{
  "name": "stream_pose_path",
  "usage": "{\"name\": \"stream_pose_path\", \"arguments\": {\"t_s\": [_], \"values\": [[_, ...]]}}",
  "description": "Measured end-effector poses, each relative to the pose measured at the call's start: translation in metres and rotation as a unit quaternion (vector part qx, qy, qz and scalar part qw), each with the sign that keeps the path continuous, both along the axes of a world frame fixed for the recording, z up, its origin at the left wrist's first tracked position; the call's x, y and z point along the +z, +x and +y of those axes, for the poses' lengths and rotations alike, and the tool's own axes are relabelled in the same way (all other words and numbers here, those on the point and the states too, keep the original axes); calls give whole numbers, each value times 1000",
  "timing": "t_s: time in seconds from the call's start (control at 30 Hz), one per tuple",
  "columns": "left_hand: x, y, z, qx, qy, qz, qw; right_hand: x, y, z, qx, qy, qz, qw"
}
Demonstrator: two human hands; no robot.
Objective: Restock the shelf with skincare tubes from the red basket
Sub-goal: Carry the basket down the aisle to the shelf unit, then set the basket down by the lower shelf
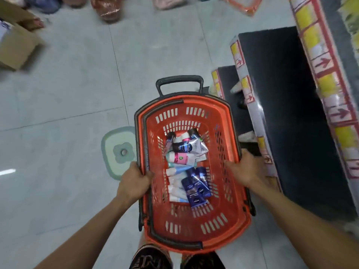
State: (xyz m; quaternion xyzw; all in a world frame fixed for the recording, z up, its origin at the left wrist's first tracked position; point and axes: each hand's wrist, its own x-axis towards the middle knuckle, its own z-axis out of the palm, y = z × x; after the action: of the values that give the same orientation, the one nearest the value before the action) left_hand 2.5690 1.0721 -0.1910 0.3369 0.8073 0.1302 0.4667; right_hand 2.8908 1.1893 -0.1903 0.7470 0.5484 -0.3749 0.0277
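A red basket (pixel 231 208) with a black pull handle is in front of me above the grey tiled floor. Several skincare tubes (pixel 186 164) lie in a heap on its bottom: dark blue, white, pink-banded and silver ones. My left hand (pixel 134 183) grips the basket's left rim, thumb hooked over the inside. My right hand (pixel 245 169) holds the right rim, fingers curled over the edge. The shelf (pixel 275 78) stands just right of the basket, with dark boards stepped in tiers and red-and-yellow price strips along their fronts.
A pale green lid (pixel 116 150) lies on the floor left of the basket. A cardboard box (pixel 17 45) sits at the far left, and bagged goods (pixel 106 8) line the top edge. My shoes (pixel 151 259) are below the basket.
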Motion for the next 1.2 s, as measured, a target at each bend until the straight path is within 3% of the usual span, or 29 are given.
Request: {"name": "stream_pose_path", "arguments": {"t_s": [0.23,0.5,0.77,1.03,1.2], "values": [[-151,13,13,-16,-55,-62,996,-144,-1,22,-63,-29,-45,997],[-278,14,45,9,-103,-143,984,-267,1,50,-118,-46,-24,992],[-333,24,75,19,-83,-143,986,-324,2,86,-106,-39,-73,991],[-370,34,88,23,-72,-148,986,-347,10,90,-111,-83,-3,990],[-374,36,85,27,-74,-137,987,-354,8,92,-101,-73,-21,992]]}}
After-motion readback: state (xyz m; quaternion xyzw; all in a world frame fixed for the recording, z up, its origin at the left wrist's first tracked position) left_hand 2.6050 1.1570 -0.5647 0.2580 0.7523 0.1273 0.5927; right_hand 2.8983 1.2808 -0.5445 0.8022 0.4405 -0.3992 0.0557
